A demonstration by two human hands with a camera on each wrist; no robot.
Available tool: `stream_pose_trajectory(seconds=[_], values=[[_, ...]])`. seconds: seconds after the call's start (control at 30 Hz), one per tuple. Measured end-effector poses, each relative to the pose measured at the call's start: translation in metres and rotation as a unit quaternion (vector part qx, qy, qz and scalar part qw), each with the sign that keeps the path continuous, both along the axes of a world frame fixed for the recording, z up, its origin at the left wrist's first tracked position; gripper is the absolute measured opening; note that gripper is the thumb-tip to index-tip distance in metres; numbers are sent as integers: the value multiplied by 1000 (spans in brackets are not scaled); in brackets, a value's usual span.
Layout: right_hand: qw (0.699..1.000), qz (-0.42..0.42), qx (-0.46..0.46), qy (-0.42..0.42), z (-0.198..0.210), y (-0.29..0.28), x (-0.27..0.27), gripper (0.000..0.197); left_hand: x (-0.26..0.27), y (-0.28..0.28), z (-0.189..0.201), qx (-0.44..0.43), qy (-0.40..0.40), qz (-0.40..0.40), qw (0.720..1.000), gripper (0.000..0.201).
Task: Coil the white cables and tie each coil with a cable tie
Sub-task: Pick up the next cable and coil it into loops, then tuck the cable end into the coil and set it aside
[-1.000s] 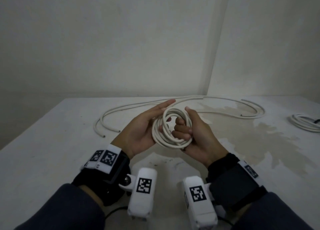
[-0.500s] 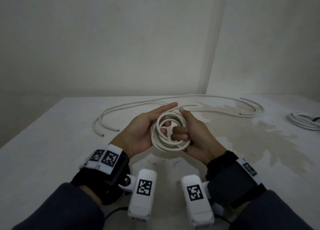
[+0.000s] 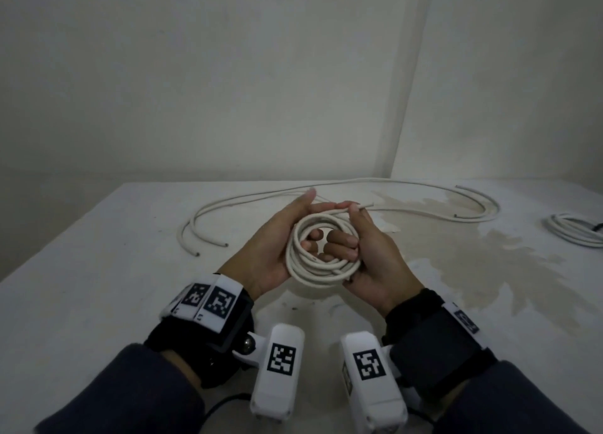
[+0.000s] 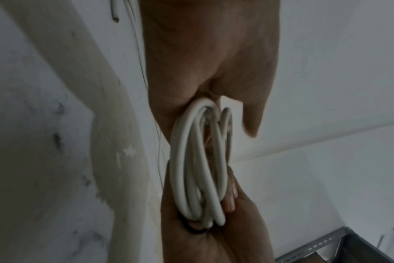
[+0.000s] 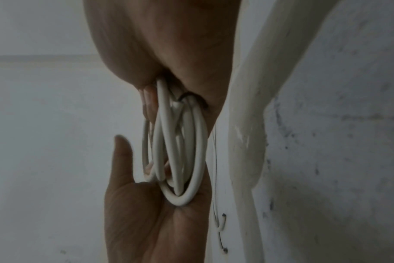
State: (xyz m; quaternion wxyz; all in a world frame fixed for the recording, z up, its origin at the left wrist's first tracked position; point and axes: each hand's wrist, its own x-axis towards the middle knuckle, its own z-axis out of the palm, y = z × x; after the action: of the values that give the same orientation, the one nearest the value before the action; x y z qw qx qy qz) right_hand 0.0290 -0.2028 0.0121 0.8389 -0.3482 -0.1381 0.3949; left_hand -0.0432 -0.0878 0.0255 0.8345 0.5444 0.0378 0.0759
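White table (image 3: 98, 270), coil (image 3: 321, 267) between both hands

Light dim, flat, greyish in all views; source not identifiable. Head view: soft shadow on table (image 3: 98, 270) just under the cable coil (image 3: 321, 257); straight wall lines bend toward the frame edges. Both wrist views darker, noisy, soft; coil strands slightly smeared, possibly motion blur. No glare.
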Motion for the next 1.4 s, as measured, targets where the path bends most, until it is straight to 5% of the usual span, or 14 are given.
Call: stream_pose_trajectory(seconds=[0.1,0.3,0.4,0.63,0.83,1.13,1.4], values=[[1000,22,-1,18,-2,1,4,26,3,-3,-6,76,-4,87,993,30],[994,85,66,34,3,-10,6,41,3,-3,-8,57,-17,171,984,19],[996,84,24,7,3,-13,10,53,1,1,-8,51,-32,169,984,18],[998,45,-30,-28,4,-10,10,27,1,1,-9,52,-47,191,979,17],[990,134,-48,-14,2,-11,10,41,2,-2,-15,61,-22,211,975,17],[995,86,-39,24,-3,-7,9,27,-4,-1,-11,-133,80,104,982,26],[985,85,-131,-75,5,-26,5,31,0,-22,-15,-45,86,195,976,31]])
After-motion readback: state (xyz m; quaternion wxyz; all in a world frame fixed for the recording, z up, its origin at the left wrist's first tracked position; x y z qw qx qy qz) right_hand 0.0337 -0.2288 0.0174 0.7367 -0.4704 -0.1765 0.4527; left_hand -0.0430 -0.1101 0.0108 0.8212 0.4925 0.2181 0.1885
